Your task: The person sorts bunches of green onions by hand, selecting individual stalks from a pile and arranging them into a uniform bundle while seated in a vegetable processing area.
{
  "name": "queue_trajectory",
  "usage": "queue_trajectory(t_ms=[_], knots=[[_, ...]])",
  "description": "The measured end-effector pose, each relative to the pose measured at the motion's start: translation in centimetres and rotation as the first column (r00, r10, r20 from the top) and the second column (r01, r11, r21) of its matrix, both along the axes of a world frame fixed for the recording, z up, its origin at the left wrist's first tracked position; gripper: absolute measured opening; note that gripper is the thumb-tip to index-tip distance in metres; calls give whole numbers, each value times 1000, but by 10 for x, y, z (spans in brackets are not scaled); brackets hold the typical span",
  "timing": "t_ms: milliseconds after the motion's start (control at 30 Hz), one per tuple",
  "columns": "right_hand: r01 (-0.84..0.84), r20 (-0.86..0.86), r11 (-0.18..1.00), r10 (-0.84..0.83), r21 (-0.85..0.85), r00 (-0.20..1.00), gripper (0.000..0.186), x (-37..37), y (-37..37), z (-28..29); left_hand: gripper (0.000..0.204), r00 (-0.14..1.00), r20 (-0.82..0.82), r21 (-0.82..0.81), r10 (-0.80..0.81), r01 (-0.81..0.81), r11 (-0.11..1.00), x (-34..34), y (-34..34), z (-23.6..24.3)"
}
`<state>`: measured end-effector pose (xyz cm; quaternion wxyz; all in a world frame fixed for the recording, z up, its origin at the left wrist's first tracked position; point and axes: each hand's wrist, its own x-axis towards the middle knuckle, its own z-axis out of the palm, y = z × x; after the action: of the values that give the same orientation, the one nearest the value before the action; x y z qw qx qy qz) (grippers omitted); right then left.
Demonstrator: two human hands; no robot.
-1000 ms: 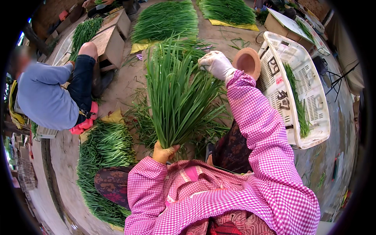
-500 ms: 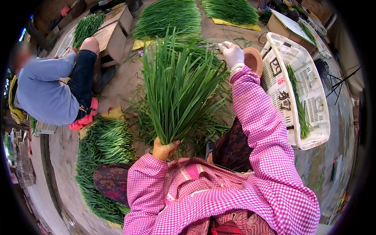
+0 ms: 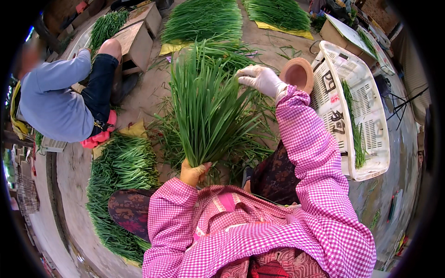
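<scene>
My left hand (image 3: 193, 173), in a yellowish glove, is closed round the lower end of a big bunch of long green chives (image 3: 204, 111). The leaves fan upward and away from me. My right hand (image 3: 263, 81), in a white glove, is at the right side of the bunch near the leaf tips. Its fingers point left with a gap between thumb and fingers, and I see nothing gripped in them. Whether they touch the leaves I cannot tell. Loose chives (image 3: 252, 155) lie on the floor beneath and behind the bunch.
A white plastic crate (image 3: 374, 155) with some chives stands at the right, beside a round tan hollow object (image 3: 296, 74). Chive piles lie at my left (image 3: 121, 194) and at the far side (image 3: 204, 21). A co-worker (image 3: 55, 104) sits at the left by wooden boxes (image 3: 132, 46).
My right hand has moved left and slightly down, closer to the upper leaves, and its fingers now point left. My left hand keeps its hold on the chives, which have shifted slightly.
</scene>
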<state>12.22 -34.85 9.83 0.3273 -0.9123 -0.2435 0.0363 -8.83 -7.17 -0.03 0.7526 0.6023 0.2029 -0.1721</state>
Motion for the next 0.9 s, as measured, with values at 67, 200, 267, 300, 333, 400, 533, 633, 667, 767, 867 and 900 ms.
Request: queue_trajectory(t_ms=[67,200,267,300,333,400,533,633,667,767,867,900], knots=[[-21,-12,991,20,-129,1000,36,-2,11,-5,32,1000,17,3,5,-5,1000,0,0,-5],[-8,87,990,20,-142,996,35,-1,18,-23,34,1000,12,-52,21,-21,998,1,-2,-3],[-16,102,983,35,-181,994,31,0,21,-22,34,1000,5,-37,19,-19,999,0,-1,-3],[-8,158,977,42,-213,987,29,0,22,-23,34,1000,2,-29,17,-17,999,0,-1,-3],[3,212,970,51,-245,976,27,1,22,-25,34,1000,-2,-30,19,-19,999,1,-1,-2],[74,360,961,27,-266,932,20,4,22,-27,33,1000,-9,-31,23,-23,999,0,-2,0],[351,100,934,-356,61,929,23,14,6,-10,33,1000,11,-27,25,-25,999,-1,1,1],[401,3,781,-458,478,889,32,31,-24,-21,32,1000,1,-16,17,-17,1000,1,-5,4],[349,-34,775,-391,526,920,35,35,-34,-25,33,1000,-7,-14,15,-15,1000,2,-7,6],[238,25,928,-255,287,967,39,21,-16,-14,34,1000,-14,2,18,-18,1000,1,-2,8],[100,15,995,-100,-18,995,45,13,0,-21,35,1000,6,-7,8,-8,1000,0,-2,3],[25,-16,988,-28,-153,999,43,12,7,-20,35,1000,15,-13,7,-7,1000,0,-1,1]])
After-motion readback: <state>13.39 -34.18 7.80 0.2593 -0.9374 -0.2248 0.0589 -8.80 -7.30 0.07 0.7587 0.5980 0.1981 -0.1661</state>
